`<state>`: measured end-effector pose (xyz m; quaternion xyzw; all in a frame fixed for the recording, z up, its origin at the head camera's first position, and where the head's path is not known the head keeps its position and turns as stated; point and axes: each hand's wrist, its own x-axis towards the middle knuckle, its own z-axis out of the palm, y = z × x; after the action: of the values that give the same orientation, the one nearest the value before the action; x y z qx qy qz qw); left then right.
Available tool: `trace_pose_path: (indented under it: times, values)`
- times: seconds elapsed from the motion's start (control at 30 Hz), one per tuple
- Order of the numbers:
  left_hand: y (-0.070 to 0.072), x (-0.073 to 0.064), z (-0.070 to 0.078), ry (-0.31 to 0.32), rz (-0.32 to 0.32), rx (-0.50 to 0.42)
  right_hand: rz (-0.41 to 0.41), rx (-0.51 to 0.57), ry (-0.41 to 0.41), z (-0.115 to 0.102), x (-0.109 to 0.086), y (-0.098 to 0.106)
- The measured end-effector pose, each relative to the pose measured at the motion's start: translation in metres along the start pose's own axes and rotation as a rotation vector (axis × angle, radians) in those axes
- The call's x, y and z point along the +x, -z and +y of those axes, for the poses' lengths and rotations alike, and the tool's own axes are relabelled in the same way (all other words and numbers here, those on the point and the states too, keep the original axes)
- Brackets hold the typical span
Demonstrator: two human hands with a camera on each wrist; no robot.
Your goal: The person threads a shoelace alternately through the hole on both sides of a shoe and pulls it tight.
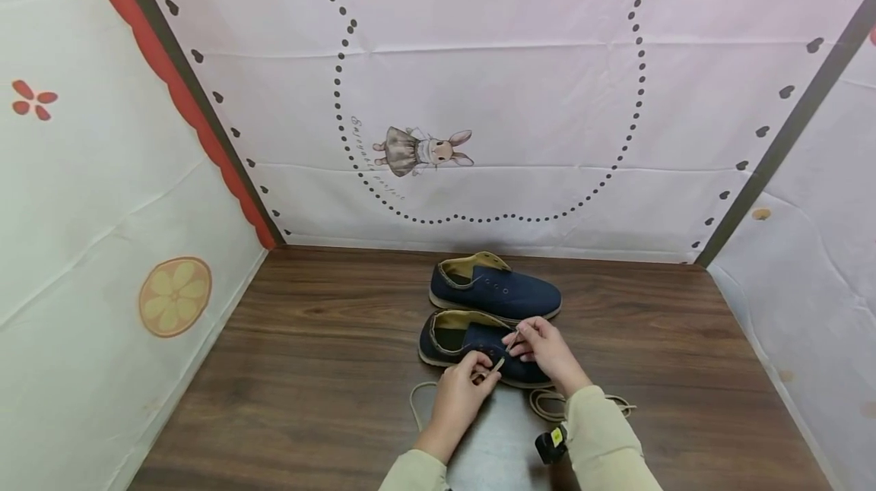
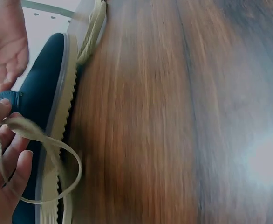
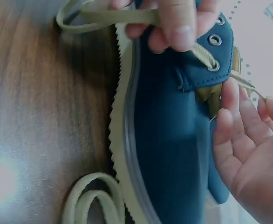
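Note:
My left hand (image 1: 457, 400) pinches a beige shoelace (image 3: 204, 56) that passes through a metal eyelet of the nearer navy shoe (image 3: 169, 135). Slack lace loops (image 2: 76, 163) around its fingers in the left wrist view. On the other side of the eyelet flap, my right hand (image 3: 248, 144) pinches the thin end of the lace (image 3: 260, 93) between thumb and fingertip. This shoe lies sideways to me with its toe to the right. Behind it stands the matching navy shoe (image 1: 527, 293), with bare eyelets and a tan lining.
A loose coil of beige lace (image 1: 545, 406) lies on the brown wood-grain surface (image 1: 328, 369) by the nearer shoe's toe. A small black box (image 1: 550, 445) with a yellow label sits at the right wrist. White printed cloth walls (image 1: 506, 103) enclose the back and sides.

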<state>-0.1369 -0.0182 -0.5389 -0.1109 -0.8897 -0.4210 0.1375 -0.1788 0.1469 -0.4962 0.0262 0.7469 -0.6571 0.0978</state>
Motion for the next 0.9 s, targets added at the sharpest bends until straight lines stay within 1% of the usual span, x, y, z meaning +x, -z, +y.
trace_pose_path:
  times: [0.07, 0.1, 0.13, 0.2, 0.27, 0.3, 0.33, 0.37, 0.4, 0.43, 0.47, 0.53, 0.57, 0.6, 0.67, 0.73, 0.8, 0.83, 0.9]
  values:
    - [0.003, 0.0, -0.002, -0.008, 0.001, 0.004, -0.019, -0.002, 0.006, -0.004, 0.0, 0.002]
    - [0.005, 0.0, -0.002, -0.021, 0.013, 0.02, -0.026, -0.004, 0.014, -0.007, 0.0, 0.002]
    - [0.008, 0.001, -0.003, -0.048, 0.037, 0.054, -0.032, -0.008, 0.028, -0.01, 0.0, 0.003]
    - [0.012, 0.004, -0.003, -0.129, 0.103, 0.147, -0.047, -0.007, 0.052, -0.016, 0.0, 0.005]
    - [0.016, 0.011, -0.003, -0.23, 0.174, 0.251, -0.077, -0.004, 0.091, -0.021, 0.0, 0.005]
    - [0.017, 0.014, -0.003, -0.275, 0.191, 0.293, -0.098, -0.009, 0.115, -0.023, 0.0, 0.005]
    - [0.019, 0.018, -0.002, -0.314, 0.193, 0.324, -0.115, -0.017, 0.139, -0.025, 0.0, 0.005]
    - [0.019, 0.022, -0.002, -0.334, 0.163, 0.338, -0.128, -0.04, 0.155, -0.025, 0.0, 0.005]
    - [0.02, 0.026, -0.001, -0.343, 0.112, 0.333, -0.137, -0.076, 0.174, -0.025, 0.001, 0.004]
    - [0.02, 0.028, -0.001, -0.332, 0.047, 0.324, -0.144, -0.124, 0.188, -0.023, 0.001, 0.004]
    - [0.02, 0.03, -0.002, -0.305, -0.025, 0.298, -0.15, -0.188, 0.195, -0.021, 0.001, 0.004]
    - [0.02, 0.033, -0.003, -0.228, -0.158, 0.236, -0.182, -0.334, 0.188, -0.015, 0.001, 0.003]
    - [0.02, 0.033, -0.004, -0.189, -0.21, 0.203, -0.202, -0.415, 0.186, -0.011, 0.002, 0.004]
    - [0.021, 0.033, -0.006, -0.159, -0.247, 0.17, -0.226, -0.489, 0.196, -0.008, 0.002, 0.004]
    - [0.022, 0.034, -0.007, -0.117, -0.291, 0.112, -0.277, -0.603, 0.235, -0.003, 0.002, 0.004]
    - [0.023, 0.034, -0.008, -0.099, -0.32, 0.072, -0.292, -0.684, 0.309, 0.0, 0.002, 0.004]
    - [0.024, 0.034, -0.009, -0.085, -0.343, 0.054, -0.265, -0.745, 0.393, 0.001, 0.004, 0.003]
    - [0.025, 0.034, -0.009, -0.076, -0.349, 0.046, -0.244, -0.76, 0.414, 0.002, 0.004, 0.002]
    - [0.025, 0.033, -0.009, -0.056, -0.358, 0.036, -0.173, -0.743, 0.396, 0.002, 0.006, -0.001]
